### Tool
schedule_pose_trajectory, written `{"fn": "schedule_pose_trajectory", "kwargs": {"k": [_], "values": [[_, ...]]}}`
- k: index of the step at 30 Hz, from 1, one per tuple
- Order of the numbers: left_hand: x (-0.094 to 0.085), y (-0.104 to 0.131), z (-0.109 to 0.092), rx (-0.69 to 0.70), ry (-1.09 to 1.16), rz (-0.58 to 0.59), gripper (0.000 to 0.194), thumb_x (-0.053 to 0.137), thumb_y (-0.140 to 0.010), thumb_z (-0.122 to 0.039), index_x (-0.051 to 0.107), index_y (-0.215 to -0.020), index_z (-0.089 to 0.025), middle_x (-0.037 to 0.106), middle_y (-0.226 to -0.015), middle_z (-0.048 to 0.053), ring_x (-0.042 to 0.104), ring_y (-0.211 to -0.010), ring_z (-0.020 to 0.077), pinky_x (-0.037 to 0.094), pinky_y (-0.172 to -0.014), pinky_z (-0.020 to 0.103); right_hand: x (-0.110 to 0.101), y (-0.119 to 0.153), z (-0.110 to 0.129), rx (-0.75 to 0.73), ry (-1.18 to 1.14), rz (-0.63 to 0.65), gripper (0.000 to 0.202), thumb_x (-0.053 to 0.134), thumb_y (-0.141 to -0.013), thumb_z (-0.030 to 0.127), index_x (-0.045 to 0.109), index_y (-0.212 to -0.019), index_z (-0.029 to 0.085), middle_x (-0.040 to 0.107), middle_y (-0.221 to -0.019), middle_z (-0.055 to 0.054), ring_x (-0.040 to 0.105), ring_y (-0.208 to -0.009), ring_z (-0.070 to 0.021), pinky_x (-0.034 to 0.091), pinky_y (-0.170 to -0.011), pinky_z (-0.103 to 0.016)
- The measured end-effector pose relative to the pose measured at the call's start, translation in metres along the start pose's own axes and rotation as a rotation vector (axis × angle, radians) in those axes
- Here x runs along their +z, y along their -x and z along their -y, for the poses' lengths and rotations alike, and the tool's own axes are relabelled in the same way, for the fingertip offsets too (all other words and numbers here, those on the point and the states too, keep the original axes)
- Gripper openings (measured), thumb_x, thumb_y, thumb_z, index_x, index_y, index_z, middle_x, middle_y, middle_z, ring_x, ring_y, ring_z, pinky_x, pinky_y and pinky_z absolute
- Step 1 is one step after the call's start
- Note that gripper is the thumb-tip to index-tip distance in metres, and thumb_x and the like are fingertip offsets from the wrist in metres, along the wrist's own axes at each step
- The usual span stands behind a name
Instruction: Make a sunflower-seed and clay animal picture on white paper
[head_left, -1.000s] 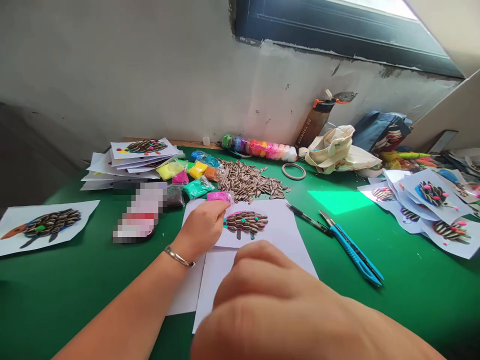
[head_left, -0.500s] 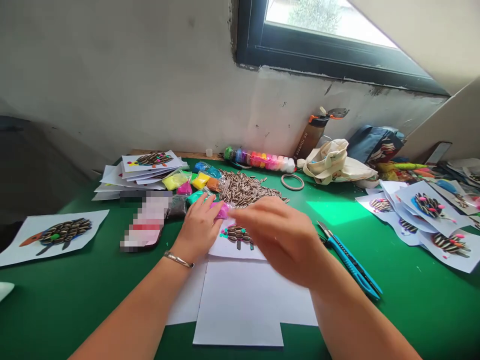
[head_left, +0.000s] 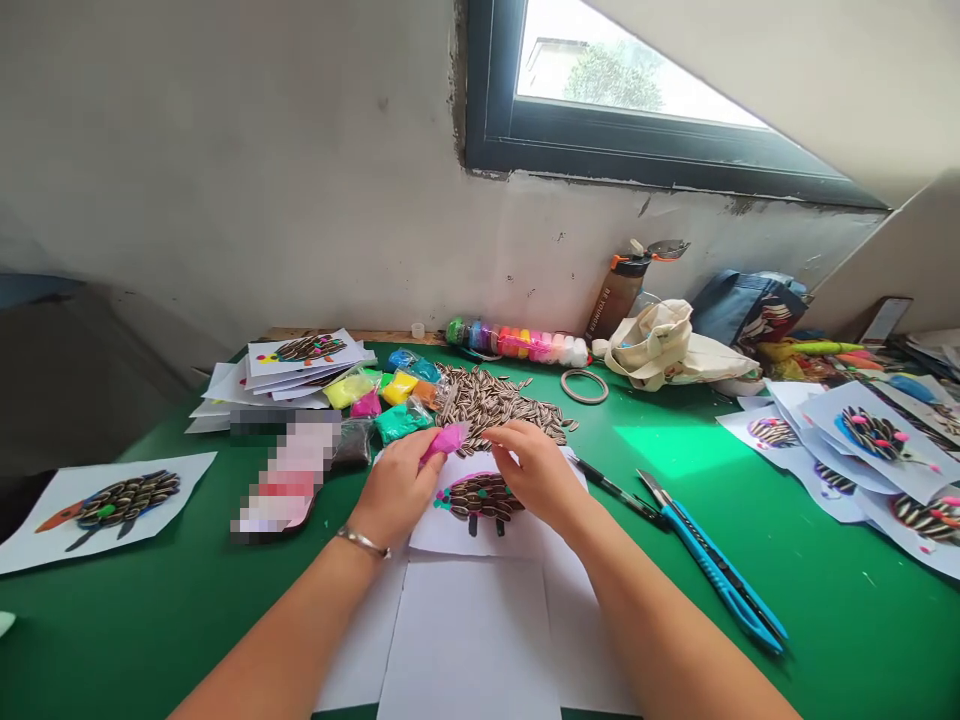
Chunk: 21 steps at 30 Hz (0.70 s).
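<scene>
In my left hand (head_left: 397,487) is a small packet of magenta clay (head_left: 448,440), pinched between thumb and fingers. My right hand (head_left: 536,475) hovers just right of the packet, its fingers loosely bent and apart, with nothing visible in them. Beneath both hands lies a white paper sheet (head_left: 442,535) bearing an animal picture made of sunflower seeds (head_left: 480,498), with dark legs and teal and pink clay dots at its left end. My right hand covers part of that picture. Blank white paper (head_left: 472,630) extends toward me below it.
Behind my hands sit a sunflower seed pile (head_left: 499,395) and colourful clay packets (head_left: 401,420). To the right lie a black pen (head_left: 615,490) and blue-handled tool (head_left: 720,565). Finished pictures (head_left: 870,430) are at right, a paper stack (head_left: 300,365) and pixelated phone (head_left: 289,480) at left.
My left hand now has the magenta clay packet raised off the table. My right hand has drawn back and lower, beside the packet. The camera view has tilted slightly upward.
</scene>
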<state>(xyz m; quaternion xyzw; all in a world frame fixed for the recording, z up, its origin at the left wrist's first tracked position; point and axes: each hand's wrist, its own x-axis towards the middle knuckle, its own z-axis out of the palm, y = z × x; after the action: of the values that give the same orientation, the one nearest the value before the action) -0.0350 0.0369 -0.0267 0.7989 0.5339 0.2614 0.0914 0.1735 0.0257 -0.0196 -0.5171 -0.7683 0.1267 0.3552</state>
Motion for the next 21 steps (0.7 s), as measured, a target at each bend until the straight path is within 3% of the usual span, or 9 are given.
{"fn": "schedule_pose_trajectory", "kwargs": {"k": [4, 7, 12, 21], "values": [[-0.009, 0.012, -0.015, -0.128, 0.337, 0.079, 0.039, 0.046, -0.094, -0.041, 0.064, -0.123, -0.021, 0.071, -0.118, 0.003, 0.067, -0.102, 0.0204, 0.053, -0.085, 0.028, 0.0, 0.001, 0.006, -0.077, -0.059, -0.074, 0.031, 0.052, -0.086, 0.008, 0.069, -0.108, 0.02, 0.068, -0.107, -0.009, 0.062, -0.1, -0.021, 0.051, -0.088, -0.035], [-0.014, 0.016, -0.023, -0.156, 0.468, 0.136, 0.038, 0.048, -0.093, -0.042, 0.066, -0.12, -0.022, 0.073, -0.112, 0.002, 0.067, -0.096, 0.0203, 0.052, -0.08, 0.026, 0.0, 0.004, 0.012, -0.123, -0.077, -0.093, 0.027, 0.053, -0.088, 0.011, 0.068, -0.107, 0.021, 0.067, -0.107, -0.009, 0.062, -0.099, -0.0214, 0.052, -0.086, -0.036], [-0.019, 0.016, -0.027, -0.175, 0.553, 0.131, 0.04, 0.048, -0.093, -0.047, 0.068, -0.116, -0.022, 0.074, -0.104, 0.002, 0.066, -0.089, 0.02, 0.05, -0.074, 0.025, -0.001, 0.007, 0.02, -0.156, -0.063, -0.188, 0.023, 0.054, -0.09, 0.017, 0.064, -0.11, 0.021, 0.064, -0.111, -0.011, 0.059, -0.104, -0.0232, 0.05, -0.091, -0.041], [-0.02, 0.015, -0.024, -0.185, 0.588, 0.156, 0.038, 0.049, -0.092, -0.047, 0.071, -0.109, -0.02, 0.073, -0.096, 0.002, 0.064, -0.086, 0.0203, 0.047, -0.073, 0.026, -0.002, 0.007, 0.022, -0.142, -0.059, -0.104, 0.015, 0.055, -0.088, 0.013, 0.063, -0.097, 0.021, 0.065, -0.099, -0.008, 0.058, -0.093, -0.0211, 0.05, -0.082, -0.036]]}}
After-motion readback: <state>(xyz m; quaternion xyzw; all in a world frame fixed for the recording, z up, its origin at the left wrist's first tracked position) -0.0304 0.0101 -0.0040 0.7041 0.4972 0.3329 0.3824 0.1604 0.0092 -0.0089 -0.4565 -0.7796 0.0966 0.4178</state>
